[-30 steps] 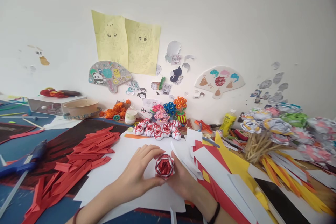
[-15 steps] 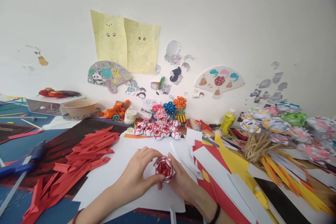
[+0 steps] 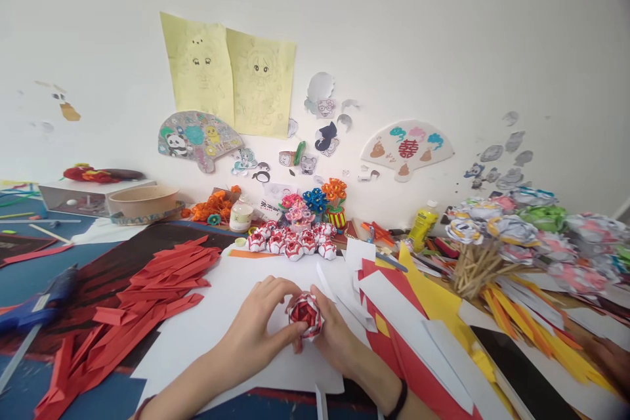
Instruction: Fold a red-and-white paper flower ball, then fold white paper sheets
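A red-and-white paper flower is held between my two hands above white paper sheets. My left hand grips it from the left, its thumb lying on the front petals and its fingers curled over the top. From the right, my right hand wraps round the flower's side, with part of its fingers hidden behind it. Beyond my hands sits a cluster of similar red-and-white paper flowers. Folded red paper strips lie heaped to the left of the sheets.
A blue glue gun rests at the far left. On the right are white paper strips, a black phone and a bunch of paper flowers on sticks. A yellow bottle and a beige bowl stand near the wall.
My left thumb has shifted up onto the flower's front petals. The whole view has moved slightly, and a blurred brownish shape now shows at the right edge.
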A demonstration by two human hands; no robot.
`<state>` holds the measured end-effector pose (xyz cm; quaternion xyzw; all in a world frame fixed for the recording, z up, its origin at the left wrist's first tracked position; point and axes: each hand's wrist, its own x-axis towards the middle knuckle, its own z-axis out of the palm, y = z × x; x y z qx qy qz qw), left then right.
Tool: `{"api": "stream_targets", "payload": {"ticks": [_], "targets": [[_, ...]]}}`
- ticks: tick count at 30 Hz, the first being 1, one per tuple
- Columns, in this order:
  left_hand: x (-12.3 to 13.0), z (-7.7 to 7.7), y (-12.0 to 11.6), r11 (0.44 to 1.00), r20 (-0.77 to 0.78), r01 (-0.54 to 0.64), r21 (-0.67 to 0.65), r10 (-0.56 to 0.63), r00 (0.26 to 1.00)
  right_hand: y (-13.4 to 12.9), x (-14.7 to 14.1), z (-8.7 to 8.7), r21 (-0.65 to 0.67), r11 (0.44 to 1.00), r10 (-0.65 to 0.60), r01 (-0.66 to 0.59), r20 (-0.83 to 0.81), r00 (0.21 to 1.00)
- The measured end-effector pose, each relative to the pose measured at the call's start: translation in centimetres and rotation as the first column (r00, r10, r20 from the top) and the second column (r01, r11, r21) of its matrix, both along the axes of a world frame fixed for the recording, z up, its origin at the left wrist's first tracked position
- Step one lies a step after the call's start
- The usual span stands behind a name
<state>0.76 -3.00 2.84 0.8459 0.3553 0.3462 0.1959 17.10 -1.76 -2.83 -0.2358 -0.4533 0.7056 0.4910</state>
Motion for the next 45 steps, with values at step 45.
{"api": "stream_targets", "payload": {"ticks": [45], "targets": [[-1.1,0.1,1.8,0.998,0.189,-0.007,-0.062,0.018,0.982,-0.3,1.5,2.4,0.076,0.988,0.142,-0.137,-0.066,0.988]]}}
